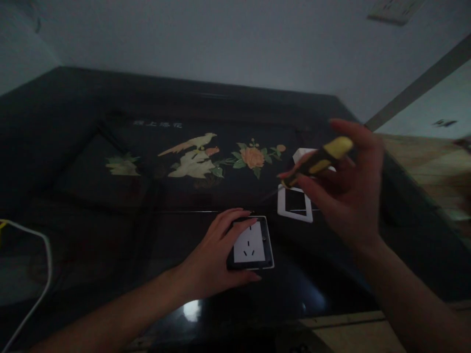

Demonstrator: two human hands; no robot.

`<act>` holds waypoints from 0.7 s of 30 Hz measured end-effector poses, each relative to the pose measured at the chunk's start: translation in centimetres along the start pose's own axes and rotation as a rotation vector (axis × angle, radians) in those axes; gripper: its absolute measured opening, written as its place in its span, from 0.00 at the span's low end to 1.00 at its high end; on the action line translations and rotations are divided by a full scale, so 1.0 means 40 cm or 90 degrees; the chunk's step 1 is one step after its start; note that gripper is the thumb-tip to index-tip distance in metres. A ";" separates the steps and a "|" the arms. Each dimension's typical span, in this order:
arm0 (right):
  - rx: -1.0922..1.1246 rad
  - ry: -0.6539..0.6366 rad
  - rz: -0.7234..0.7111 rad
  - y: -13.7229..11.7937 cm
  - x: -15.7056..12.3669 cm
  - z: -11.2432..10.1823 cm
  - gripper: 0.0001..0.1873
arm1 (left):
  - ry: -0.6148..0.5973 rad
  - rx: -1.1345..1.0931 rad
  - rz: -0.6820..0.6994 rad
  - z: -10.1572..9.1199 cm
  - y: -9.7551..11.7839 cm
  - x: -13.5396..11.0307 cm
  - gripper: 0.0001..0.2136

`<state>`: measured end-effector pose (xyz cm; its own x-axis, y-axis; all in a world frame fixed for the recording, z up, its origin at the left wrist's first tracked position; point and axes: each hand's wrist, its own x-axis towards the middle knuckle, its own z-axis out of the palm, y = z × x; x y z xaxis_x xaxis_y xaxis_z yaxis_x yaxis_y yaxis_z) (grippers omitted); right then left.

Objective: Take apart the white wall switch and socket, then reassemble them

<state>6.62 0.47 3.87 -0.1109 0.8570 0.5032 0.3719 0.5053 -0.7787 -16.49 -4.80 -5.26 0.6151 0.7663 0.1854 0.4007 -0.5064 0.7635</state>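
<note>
My left hand (pixel 220 249) is wrapped round a wall socket (pixel 249 246) with a white face and a dark surround, lying on the black table. Its thumb is at the near edge and its fingers reach over the far side. Raised above the table, my right hand (pixel 349 189) grips a screwdriver (pixel 319 161) by its yellow and black handle. The shaft points down and left, thin and faint against the dark top. Below the handle lies a white square cover frame (pixel 294 215). Behind my right fingers, a white box-like piece (pixel 302 153) is partly hidden.
The glossy black table (pixel 206 193) carries a bird and flower inlay (pixel 252 157). A white cable (pixel 48 255) curves along the left. Behind the table stands a pale wall (pixel 191 44), with a socket plate (pixel 395 11) at upper right. Wooden flooring (pixel 423 166) shows on the right.
</note>
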 end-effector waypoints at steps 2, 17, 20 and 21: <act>0.075 0.107 0.036 0.005 -0.063 -0.033 0.30 | -0.007 0.011 -0.008 0.001 -0.002 -0.002 0.46; -0.098 0.105 0.041 0.006 -0.167 -0.035 0.35 | -0.048 0.044 -0.050 -0.011 0.015 0.001 0.45; -0.098 0.082 0.036 0.010 -0.171 -0.035 0.37 | -0.048 0.051 -0.044 -0.012 0.016 0.000 0.45; -0.095 0.085 0.041 0.011 -0.171 -0.033 0.36 | -0.050 0.054 -0.044 -0.012 0.015 0.000 0.44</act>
<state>8.75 -5.32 0.59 0.0363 0.8608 0.5076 0.5079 0.4215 -0.7513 -16.55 -4.92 -4.50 0.6335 0.7693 0.0826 0.4984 -0.4873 0.7170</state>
